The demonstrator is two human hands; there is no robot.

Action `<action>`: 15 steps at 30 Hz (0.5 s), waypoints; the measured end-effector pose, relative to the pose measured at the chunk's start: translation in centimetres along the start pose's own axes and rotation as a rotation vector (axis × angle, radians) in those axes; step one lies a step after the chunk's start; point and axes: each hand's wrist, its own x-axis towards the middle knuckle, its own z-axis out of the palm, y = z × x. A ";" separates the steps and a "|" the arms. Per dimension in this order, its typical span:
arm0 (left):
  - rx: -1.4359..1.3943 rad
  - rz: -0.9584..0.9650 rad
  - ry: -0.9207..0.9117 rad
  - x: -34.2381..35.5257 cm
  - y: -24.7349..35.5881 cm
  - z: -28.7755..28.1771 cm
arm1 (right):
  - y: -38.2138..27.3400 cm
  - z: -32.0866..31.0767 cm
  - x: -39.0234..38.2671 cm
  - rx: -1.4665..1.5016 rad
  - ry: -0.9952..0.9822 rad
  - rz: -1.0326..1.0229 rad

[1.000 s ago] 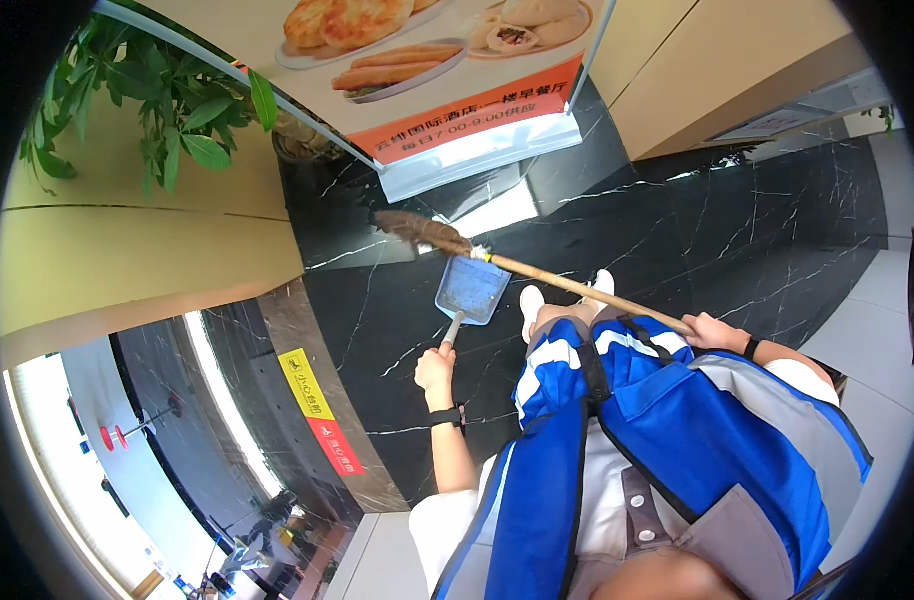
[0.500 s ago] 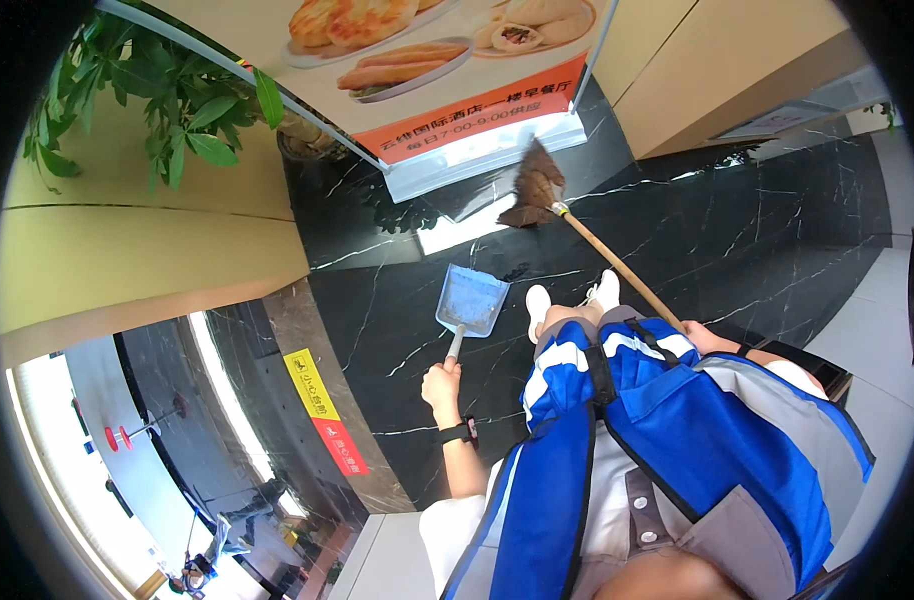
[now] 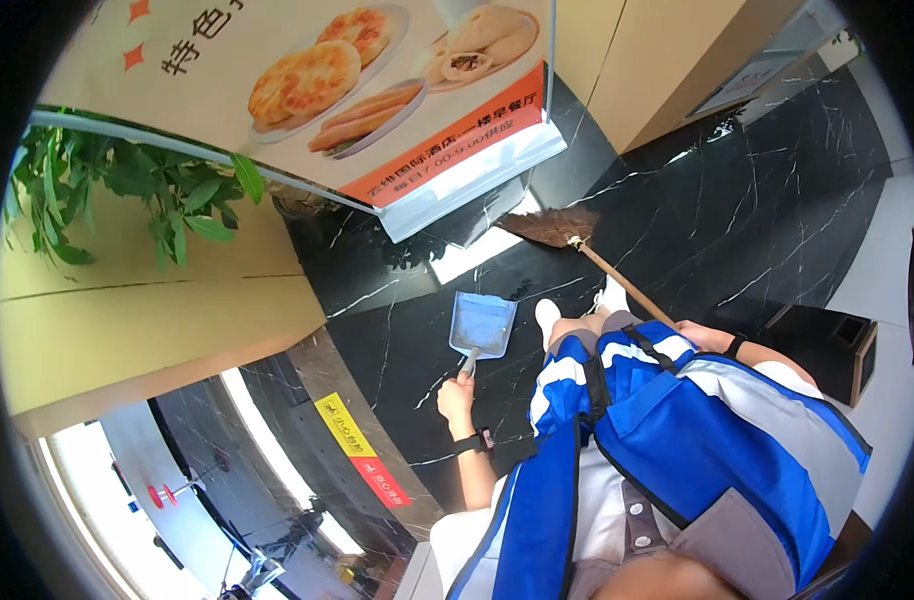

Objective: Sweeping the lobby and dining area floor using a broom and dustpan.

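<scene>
My left hand (image 3: 456,397) is closed round the short grey handle of a blue dustpan (image 3: 483,324), which rests on the black marbled floor to the left of my white shoes. At my right hip my right hand (image 3: 704,336) grips the wooden stick of a broom (image 3: 632,287). The broom's brown bristle head (image 3: 549,228) lies beyond my feet, its bristles fanned out toward the left. A gap of floor separates the bristles from the dustpan's front edge.
A white-framed poster stand (image 3: 467,195) with food pictures rises ahead. Yellowish walls (image 3: 157,320) flank it, and a leafy plant (image 3: 127,180) hangs at left. A yellow and red floor strip (image 3: 362,450) marks an edge at lower left. A dark box (image 3: 817,345) stands right.
The broom head has swung round, its bristles now pointing left rather than spreading up and down. The view has shifted, so the poster and plant show further left; both grips stay the same.
</scene>
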 end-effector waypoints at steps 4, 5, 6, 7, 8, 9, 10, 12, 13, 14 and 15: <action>0.032 0.030 -0.008 0.3 1.3 0.3 | 0.1 0.1 -0.3 0.027 -0.056 -0.066; 0.040 0.043 -0.003 0.2 1.8 0.1 | 0.8 -0.2 0.0 0.043 -0.052 -0.072; 0.041 0.054 -0.035 0.0 2.4 -0.3 | 1.7 -0.5 0.7 0.077 -0.070 -0.103; 0.042 0.067 -0.068 -0.1 3.0 -0.7 | 2.7 -0.9 1.2 0.113 -0.085 -0.135; 0.052 0.088 -0.064 -0.1 3.7 -0.6 | 3.6 -1.2 1.6 0.133 -0.076 -0.142; 0.060 0.122 -0.056 0.0 4.3 -0.6 | 4.6 -1.6 1.9 0.136 -0.113 -0.196; 0.069 0.159 -0.050 0.1 5.1 -0.5 | 5.7 -2.0 2.3 0.142 -0.146 -0.251; 0.065 0.201 -0.067 0.2 7.4 -0.8 | 7.3 -2.4 2.5 0.204 -0.126 -0.258; 0.070 0.223 -0.070 0.0 9.0 -0.9 | 8.0 -2.8 2.1 0.220 -0.097 -0.265; 0.079 0.242 -0.068 0.0 10.2 -1.3 | 7.7 -2.7 1.0 0.239 -0.075 -0.273; 0.103 0.285 -0.087 0.2 11.9 -1.2 | 9.6 -2.6 1.9 0.333 -0.065 -0.286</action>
